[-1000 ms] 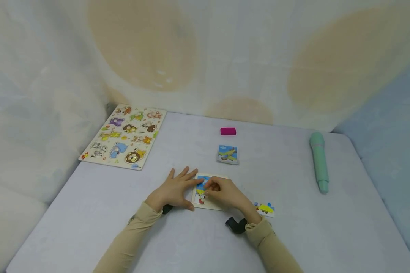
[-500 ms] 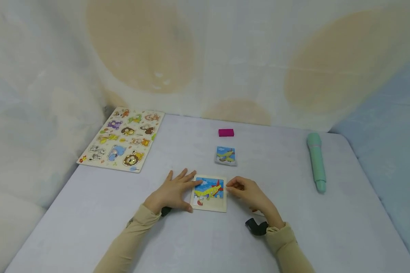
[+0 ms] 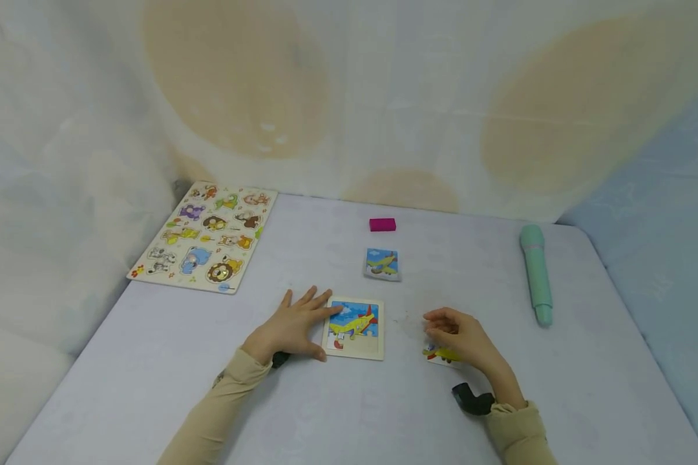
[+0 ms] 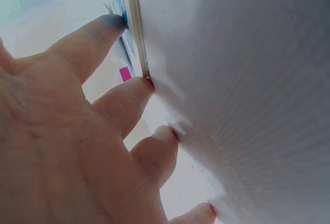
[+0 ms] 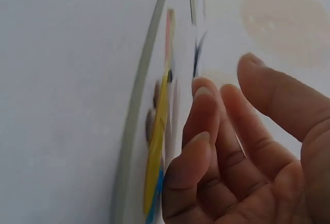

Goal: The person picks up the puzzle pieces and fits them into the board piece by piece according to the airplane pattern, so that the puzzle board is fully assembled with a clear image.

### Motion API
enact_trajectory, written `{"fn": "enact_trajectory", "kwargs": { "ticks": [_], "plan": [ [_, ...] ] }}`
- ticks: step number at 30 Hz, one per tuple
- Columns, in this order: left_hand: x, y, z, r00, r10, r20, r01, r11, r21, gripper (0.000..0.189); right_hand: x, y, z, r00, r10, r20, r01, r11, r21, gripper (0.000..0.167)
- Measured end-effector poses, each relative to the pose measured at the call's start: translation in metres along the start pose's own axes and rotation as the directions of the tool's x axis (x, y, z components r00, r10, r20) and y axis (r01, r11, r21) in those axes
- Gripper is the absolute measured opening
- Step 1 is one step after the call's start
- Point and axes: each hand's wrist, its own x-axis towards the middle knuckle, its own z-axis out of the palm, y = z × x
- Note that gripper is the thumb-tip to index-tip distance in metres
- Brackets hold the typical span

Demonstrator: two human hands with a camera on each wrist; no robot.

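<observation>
A: What's that pale, wood-like tray (image 3: 360,349) made up of?
B: It's a thin square with a raised rim. Jigsaw pieces inside show a yellow plane with a red tail on blue sky; bare board shows along its near side, mostly to the right.
A: And the left hand (image 3: 291,326)?
B: It sits at the tray's left, fingers spread wide and gripping nothing — the index tip rests on the picture, the middle one at the tray's edge.
A: The right hand?
B: That hand (image 3: 462,339) is to the tray's right, fingers loosely curved, thumb apart, nothing between them. The flat, yellow-printed jigsaw section (image 3: 439,354) lies right of the tray, just beneath those fingers; whether they touch, I can't tell.
A: Beyond the tray?
B: A picture square (image 3: 382,263), then a smooth magenta block (image 3: 382,225).
</observation>
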Motion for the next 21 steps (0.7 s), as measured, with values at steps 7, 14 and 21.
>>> {"fn": "enact_trajectory", "kwargs": {
  "ticks": [7,14,21],
  "plan": [
    [-0.001,0.001,-0.001,1.0,-0.002,-0.002,0.002,1.0,0.001,0.096,-0.019,0.013,-0.003,0.999,-0.037,-0.015,0.036,0.999,-0.014,0.048],
    [-0.001,0.0,0.001,1.0,-0.002,-0.007,0.002,1.0,-0.005,0.095,-0.025,0.012,-0.002,0.998,-0.01,-0.059,-0.001,0.984,-0.177,0.037],
    [-0.001,0.0,0.0,1.0,0.006,-0.011,-0.006,1.0,0.0,0.095,-0.026,0.011,-0.002,0.999,-0.03,-0.023,0.025,0.983,-0.181,0.032]
  ]
}}
